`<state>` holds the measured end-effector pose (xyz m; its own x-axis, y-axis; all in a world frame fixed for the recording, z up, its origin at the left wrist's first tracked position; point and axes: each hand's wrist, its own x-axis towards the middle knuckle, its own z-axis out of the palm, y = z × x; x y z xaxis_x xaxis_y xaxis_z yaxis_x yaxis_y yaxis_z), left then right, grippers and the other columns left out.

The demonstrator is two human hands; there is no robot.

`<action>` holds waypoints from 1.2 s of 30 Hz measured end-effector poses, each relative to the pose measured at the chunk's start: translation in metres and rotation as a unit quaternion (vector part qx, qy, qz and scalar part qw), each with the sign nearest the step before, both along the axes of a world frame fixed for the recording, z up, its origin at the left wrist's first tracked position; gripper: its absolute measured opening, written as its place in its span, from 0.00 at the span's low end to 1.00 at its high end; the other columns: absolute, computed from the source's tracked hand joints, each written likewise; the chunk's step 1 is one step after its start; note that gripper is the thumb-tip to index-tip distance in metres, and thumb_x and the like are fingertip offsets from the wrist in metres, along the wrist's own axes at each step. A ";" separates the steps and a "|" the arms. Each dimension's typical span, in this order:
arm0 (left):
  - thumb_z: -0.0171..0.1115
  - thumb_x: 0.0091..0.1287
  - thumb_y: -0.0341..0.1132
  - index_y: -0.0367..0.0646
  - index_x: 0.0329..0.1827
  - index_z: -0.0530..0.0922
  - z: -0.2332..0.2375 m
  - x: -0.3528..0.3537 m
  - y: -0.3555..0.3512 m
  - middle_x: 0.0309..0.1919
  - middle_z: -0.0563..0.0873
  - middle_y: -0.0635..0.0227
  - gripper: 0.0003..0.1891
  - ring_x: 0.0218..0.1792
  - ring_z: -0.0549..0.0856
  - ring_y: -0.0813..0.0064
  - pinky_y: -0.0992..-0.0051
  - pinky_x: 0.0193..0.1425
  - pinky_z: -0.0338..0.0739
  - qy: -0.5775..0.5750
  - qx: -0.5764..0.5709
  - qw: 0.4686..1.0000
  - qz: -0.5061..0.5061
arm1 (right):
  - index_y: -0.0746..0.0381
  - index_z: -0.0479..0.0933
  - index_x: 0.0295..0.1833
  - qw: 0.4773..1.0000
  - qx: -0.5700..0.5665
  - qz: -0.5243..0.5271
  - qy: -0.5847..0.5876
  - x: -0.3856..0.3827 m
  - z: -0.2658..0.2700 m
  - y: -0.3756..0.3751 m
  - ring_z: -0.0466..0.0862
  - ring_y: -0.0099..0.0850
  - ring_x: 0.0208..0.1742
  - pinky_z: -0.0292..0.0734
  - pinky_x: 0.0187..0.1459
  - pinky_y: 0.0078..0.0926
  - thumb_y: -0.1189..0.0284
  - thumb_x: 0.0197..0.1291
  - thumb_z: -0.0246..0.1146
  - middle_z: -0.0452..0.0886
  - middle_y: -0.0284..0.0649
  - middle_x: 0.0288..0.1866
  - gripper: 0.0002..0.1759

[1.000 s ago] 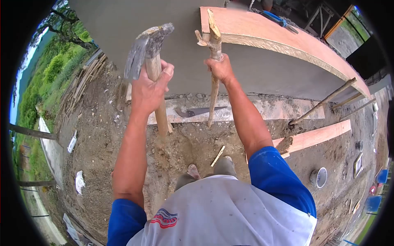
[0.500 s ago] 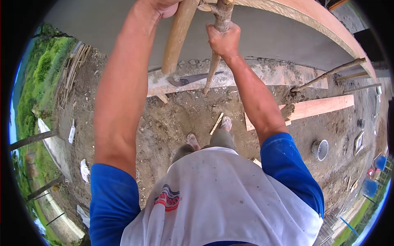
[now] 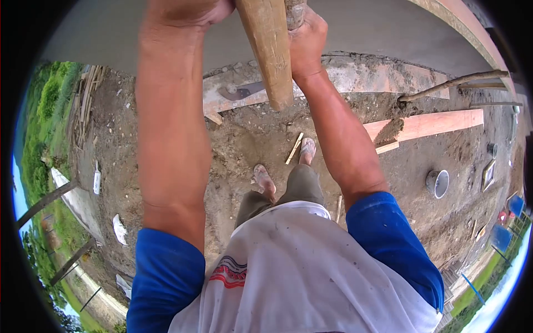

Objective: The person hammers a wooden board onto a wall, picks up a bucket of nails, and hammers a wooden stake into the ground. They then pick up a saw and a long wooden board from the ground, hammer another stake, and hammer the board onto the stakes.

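Observation:
My left hand (image 3: 194,10) is at the top edge, its fingers mostly cut off. It is against a thick squared piece of wood (image 3: 270,61), whose lower end hangs free in front of me. Just right of it, my right hand (image 3: 308,40) is closed round a round wooden pole (image 3: 296,15), a rough branch with bark. The timber covers part of that pole. Below them a handsaw (image 3: 244,90) lies on a dirt-stained board (image 3: 355,79), partly hidden by the timber.
A smooth grey wall (image 3: 366,33) rises ahead, with a curved plank (image 3: 472,33) at upper right. A branch prop (image 3: 449,85) leans there. On the dirt lie a plank (image 3: 438,123) and a wood strip (image 3: 295,149) by my feet. A bucket (image 3: 438,183) stands right.
The squared timber has swung right and now overlaps the pole and the saw. My right hand is higher in view, and the pole's lower part is hidden.

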<state>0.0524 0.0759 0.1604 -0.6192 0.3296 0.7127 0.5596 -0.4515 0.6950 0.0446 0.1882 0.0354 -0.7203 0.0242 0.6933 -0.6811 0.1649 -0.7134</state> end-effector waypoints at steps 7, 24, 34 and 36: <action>0.58 0.62 0.24 0.35 0.50 0.75 -0.056 -0.009 -0.007 0.40 0.84 0.56 0.13 0.43 0.85 0.66 0.63 0.47 0.82 -0.075 -0.006 0.994 0.082 | 0.63 0.76 0.29 0.997 0.014 -0.007 -0.075 -0.017 -0.059 -0.002 0.83 0.46 0.26 0.78 0.32 0.38 0.64 0.45 0.72 0.81 0.50 0.25 0.16; 0.64 0.64 0.40 0.42 0.56 0.80 -0.028 -0.038 -0.041 0.48 0.86 0.65 0.19 0.49 0.84 0.71 0.70 0.55 0.76 -0.234 -0.216 0.788 0.526 | 0.68 0.78 0.38 0.966 0.084 0.009 -0.244 -0.090 -0.046 -0.004 0.83 0.54 0.41 0.77 0.45 0.42 0.69 0.48 0.64 0.83 0.57 0.35 0.15; 0.58 0.71 0.44 0.45 0.68 0.69 -0.053 -0.051 -0.041 0.62 0.76 0.59 0.25 0.55 0.81 0.65 0.69 0.35 0.82 -0.336 -0.067 0.829 0.442 | 0.68 0.79 0.33 0.951 0.114 0.046 -0.283 -0.088 -0.032 0.003 0.83 0.54 0.39 0.78 0.42 0.42 0.67 0.47 0.64 0.82 0.56 0.32 0.13; 0.56 0.73 0.46 0.45 0.70 0.67 -0.056 -0.048 -0.039 0.60 0.77 0.57 0.26 0.53 0.82 0.61 0.69 0.34 0.83 -0.403 -0.027 0.828 0.389 | 0.68 0.79 0.33 0.955 0.110 0.034 -0.272 -0.088 -0.034 0.002 0.83 0.54 0.39 0.78 0.42 0.42 0.67 0.47 0.63 0.82 0.57 0.32 0.13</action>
<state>0.0045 0.0374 0.1045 -0.9266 -0.3740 -0.0384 0.0112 -0.1297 0.9915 -0.0438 0.1906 0.0013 -0.9702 -0.1393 0.1981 -0.2334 0.3203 -0.9181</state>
